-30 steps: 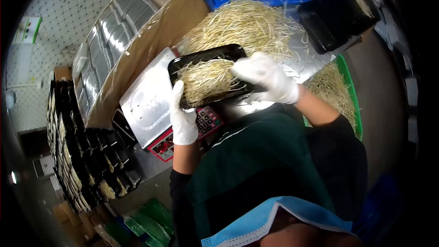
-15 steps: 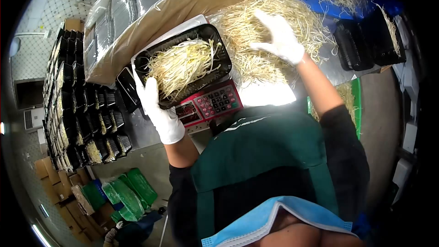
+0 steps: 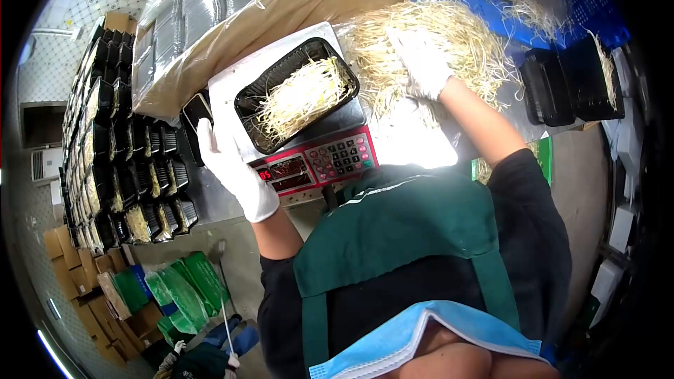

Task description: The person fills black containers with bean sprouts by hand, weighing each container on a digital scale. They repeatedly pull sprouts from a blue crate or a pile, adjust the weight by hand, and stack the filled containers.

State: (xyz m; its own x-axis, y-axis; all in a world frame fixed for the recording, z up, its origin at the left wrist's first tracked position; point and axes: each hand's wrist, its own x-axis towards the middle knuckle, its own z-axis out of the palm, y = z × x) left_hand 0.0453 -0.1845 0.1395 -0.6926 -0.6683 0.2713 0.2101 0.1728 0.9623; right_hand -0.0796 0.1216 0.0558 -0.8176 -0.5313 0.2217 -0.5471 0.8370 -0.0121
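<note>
A black plastic tray [image 3: 246,102] with bean sprouts [image 3: 302,98] in it rests on the white plate of a red digital scale [image 3: 326,158]. My left hand [image 3: 235,172], in a white glove, is at the scale's left edge, apart from the tray; its fingers are stretched out and hold nothing. Over on the right, my gloved right hand [image 3: 421,67] lies on a large pile of bean sprouts [image 3: 463,42], fingers extended. Glare blurs its outline. Red digits glow on the scale's display [image 3: 281,172].
Stacks of filled black trays [image 3: 126,161] stand at the left. Behind the scale lies a plastic-wrapped bundle [image 3: 210,21]. More black trays [image 3: 547,84] and a blue crate [image 3: 597,0] are on the right. Another person [image 3: 203,358] is at the lower left, near green bags [image 3: 182,291].
The tray now sits on the scale, and my left hand has let go of it and drawn back to the left. My right hand has come down onto the sprout pile.
</note>
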